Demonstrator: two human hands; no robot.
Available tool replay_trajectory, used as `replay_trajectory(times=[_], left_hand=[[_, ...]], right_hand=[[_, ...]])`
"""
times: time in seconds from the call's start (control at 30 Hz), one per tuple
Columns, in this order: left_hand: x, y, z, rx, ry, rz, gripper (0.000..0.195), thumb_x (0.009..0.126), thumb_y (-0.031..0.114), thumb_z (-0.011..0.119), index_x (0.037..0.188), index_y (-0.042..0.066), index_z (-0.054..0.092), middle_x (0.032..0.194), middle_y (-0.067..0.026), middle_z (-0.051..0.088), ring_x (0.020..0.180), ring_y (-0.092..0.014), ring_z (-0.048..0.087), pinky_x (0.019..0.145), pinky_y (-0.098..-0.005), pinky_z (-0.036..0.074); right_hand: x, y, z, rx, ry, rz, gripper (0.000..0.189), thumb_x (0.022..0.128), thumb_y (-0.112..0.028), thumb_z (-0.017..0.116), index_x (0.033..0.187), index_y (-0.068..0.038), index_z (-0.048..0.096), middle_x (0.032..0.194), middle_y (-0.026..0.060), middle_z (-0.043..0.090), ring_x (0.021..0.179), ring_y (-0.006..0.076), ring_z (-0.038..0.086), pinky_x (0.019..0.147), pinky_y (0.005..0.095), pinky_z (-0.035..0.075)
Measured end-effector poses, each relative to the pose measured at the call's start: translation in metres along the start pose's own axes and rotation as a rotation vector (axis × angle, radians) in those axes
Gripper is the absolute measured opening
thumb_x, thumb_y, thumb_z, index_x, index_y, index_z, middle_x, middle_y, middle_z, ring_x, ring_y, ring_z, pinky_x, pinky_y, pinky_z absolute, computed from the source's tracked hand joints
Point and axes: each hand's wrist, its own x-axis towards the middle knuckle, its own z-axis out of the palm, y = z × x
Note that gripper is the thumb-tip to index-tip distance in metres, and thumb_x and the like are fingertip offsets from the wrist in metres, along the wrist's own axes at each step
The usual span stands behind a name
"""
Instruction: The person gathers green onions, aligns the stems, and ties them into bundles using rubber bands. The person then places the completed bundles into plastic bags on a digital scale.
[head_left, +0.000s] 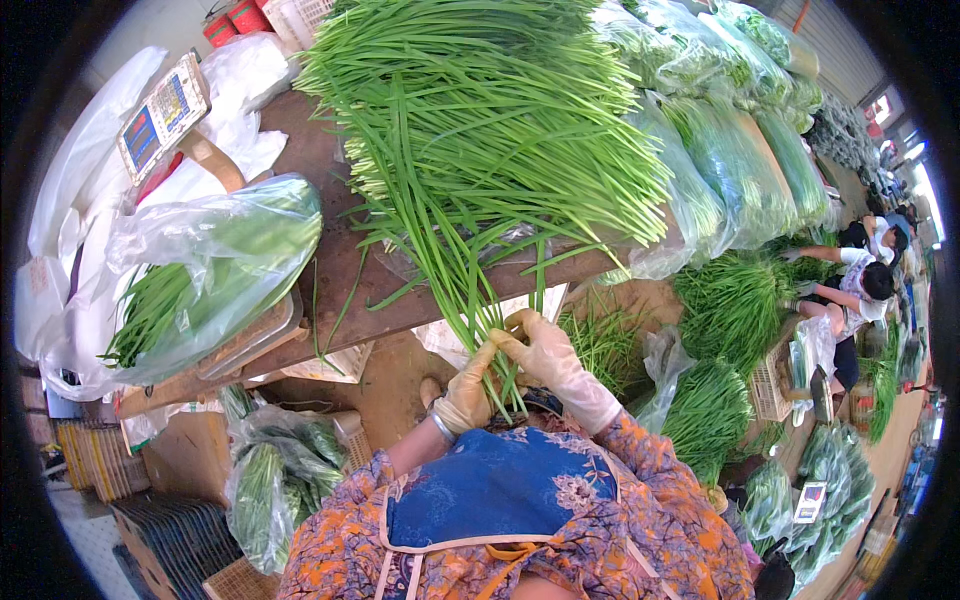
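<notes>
My left hand (466, 397), in a pale rubber glove, is closed around a small bunch of garlic chives (450, 289) just above my blue apron (502, 487). The long leaves reach up across the table edge onto a big pile of chives (495, 142). My right hand (547, 356), gloved too, has its thumb and fingers pinched together beside the left fingertips, at the lower part of the bunch. A few leaves show between its fingers, and whether it grips them firmly is hidden. Stem ends hang below both hands.
A weighing scale (163, 118) stands left, a plastic bag of chives (232, 255) on its tray. Bagged chives (735, 165) are stacked right on the wooden table (337, 300). Crates (769, 382), loose chives (705, 420) and filled bags (277, 480) crowd the floor. Other people (862, 285) sit at right.
</notes>
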Motion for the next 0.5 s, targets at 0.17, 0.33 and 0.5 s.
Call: replay_trajectory(times=[0.17,0.33,0.5], left_hand=[[0.0,-0.002,-0.006,-0.036,0.001,0.049,0.045,0.089,0.041,0.045,0.12,0.008,0.046,0.108,-0.0118,0.057,0.097,-0.028,0.056,0.083,-0.0444,0.046],[-0.009,0.008,0.009,-0.111,0.032,0.038,0.053,0.088,0.045,0.044,0.125,0.007,0.04,0.117,-0.0143,0.052,0.104,-0.03,0.053,0.087,-0.0446,0.044],[-0.012,0.011,0.01,-0.194,0.02,0.031,0.052,0.088,0.043,0.044,0.126,0.007,0.04,0.117,-0.017,0.052,0.102,-0.032,0.054,0.083,-0.0427,0.045]], right_hand=[[0.011,0.025,0.019,0.207,0.039,0.004,0.024,0.082,-0.025,0.06,0.088,-0.002,0.058,0.073,0.0125,0.061,0.068,0.0204,0.058,0.062,0.0311,0.046],[0.002,0.036,0.023,0.606,0.145,0.118,0.019,0.085,-0.02,0.057,0.085,-0.001,0.054,0.072,0.0067,0.059,0.065,0.0131,0.054,0.059,0.0269,0.044],[-0.003,0.035,0.021,1.135,0.153,0.278,0.02,0.088,-0.02,0.052,0.094,-0.002,0.048,0.084,0.0094,0.061,0.073,0.0166,0.058,0.066,0.0312,0.049]])
